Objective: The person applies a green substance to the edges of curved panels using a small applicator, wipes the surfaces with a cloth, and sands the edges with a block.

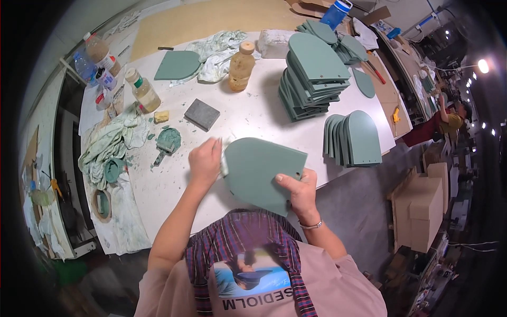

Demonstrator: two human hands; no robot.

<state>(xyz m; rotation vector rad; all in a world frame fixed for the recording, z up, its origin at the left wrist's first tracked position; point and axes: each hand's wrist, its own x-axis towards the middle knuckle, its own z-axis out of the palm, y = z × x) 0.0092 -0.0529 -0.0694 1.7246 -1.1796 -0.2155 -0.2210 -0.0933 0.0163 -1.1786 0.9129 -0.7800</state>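
Note:
A flat green panel with one rounded end is held up over the near edge of the white table. My right hand grips its straight end, thumb on top near a small hole; the fingers underneath are mostly hidden. At the rounded edge, my left hand is closed on a white cloth, of which only a strip shows against the panel. Just beyond the left hand lies a dark grey block. Left of it are a patch of green putty with a scraper in it and a yellow sponge.
A tall stack of green panels stands at the back right, with several more leaning upright nearer. Bottles of liquid and crumpled cloths occupy the back and left. Cardboard boxes sit off to the right; another person is farther away.

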